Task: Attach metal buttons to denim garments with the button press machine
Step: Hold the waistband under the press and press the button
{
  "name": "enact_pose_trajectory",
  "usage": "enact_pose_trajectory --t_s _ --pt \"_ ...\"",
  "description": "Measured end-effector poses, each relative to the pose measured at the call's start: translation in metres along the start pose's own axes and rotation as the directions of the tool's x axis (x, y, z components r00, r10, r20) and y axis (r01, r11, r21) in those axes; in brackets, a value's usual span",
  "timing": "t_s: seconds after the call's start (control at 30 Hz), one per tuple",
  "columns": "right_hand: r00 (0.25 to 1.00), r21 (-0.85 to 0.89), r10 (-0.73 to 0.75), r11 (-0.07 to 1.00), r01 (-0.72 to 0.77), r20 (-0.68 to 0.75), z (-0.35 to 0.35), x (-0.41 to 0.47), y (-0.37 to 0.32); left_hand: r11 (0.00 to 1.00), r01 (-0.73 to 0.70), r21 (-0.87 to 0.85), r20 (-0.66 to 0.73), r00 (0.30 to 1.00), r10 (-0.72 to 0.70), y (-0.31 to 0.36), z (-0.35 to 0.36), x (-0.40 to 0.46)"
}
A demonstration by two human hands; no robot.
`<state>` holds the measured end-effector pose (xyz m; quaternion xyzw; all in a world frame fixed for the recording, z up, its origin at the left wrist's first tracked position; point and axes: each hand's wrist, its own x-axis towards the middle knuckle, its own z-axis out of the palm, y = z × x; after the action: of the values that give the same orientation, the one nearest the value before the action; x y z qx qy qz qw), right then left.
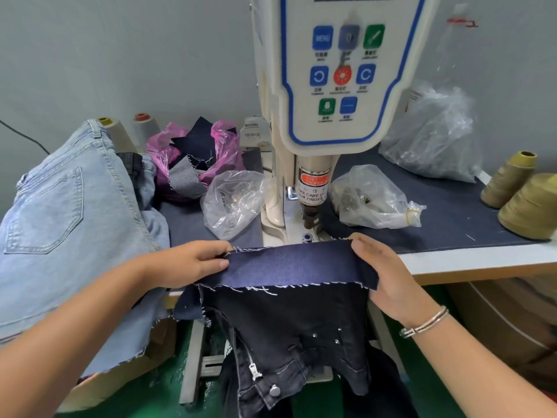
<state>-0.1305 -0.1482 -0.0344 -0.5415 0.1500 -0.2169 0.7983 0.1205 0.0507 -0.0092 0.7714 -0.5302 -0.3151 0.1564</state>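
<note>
A dark blue denim strip (289, 265) with frayed white edges is stretched flat in front of the button press machine (313, 116). My left hand (193, 262) pinches its left end, thumb under the edge. My right hand (381, 273) grips its right end. The strip's far edge lies just short of the lower die (307, 236), under the machine's punch (310, 217). Dark denim jeans (289, 336) with a metal button (274, 390) and a zipper hang below the strip, off the table's front edge.
Light blue jeans (66, 224) are piled at the left. A pink bag of denim scraps (196, 158) and two clear bags of metal parts (232, 200) (370, 200) flank the machine. A bigger clear bag (434, 134) and thread cones (524, 197) stand at the right.
</note>
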Motion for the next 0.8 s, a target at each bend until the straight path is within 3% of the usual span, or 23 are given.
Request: enact_pose_trajectory --t_s 0.07,0.23,0.33,0.47,0.6,0.8 --pt "1.000 0.069 0.012 0.998 -0.012 -0.011 -0.001 0.003 0.002 0.995 -0.040 -0.091 -0.018 0.999 0.039 -0.004 0.005 -0.002" --pt "0.998 -0.028 0.062 0.998 -0.062 -0.034 0.007 0.018 0.004 0.969 -0.063 -0.237 0.005 0.998 0.066 -0.007 0.009 0.001" --pt "0.998 -0.056 0.053 0.997 -0.055 -0.038 0.013 0.025 0.003 0.973 0.025 -0.231 0.002 1.000 -0.025 0.001 0.015 0.002" --pt "0.995 -0.101 0.069 0.992 -0.077 -0.077 0.020 0.025 0.005 0.948 0.067 -0.312 -0.154 0.981 -0.119 0.019 0.031 0.003" --pt "0.993 -0.013 0.106 0.994 -0.107 -0.058 0.024 0.023 0.005 0.991 0.051 -0.122 -0.314 0.945 -0.087 0.037 0.060 0.009" --pt "0.989 0.037 0.132 0.991 -0.130 -0.060 0.029 0.016 0.005 0.998 0.023 -0.065 -0.438 0.898 -0.049 0.054 0.087 0.009"
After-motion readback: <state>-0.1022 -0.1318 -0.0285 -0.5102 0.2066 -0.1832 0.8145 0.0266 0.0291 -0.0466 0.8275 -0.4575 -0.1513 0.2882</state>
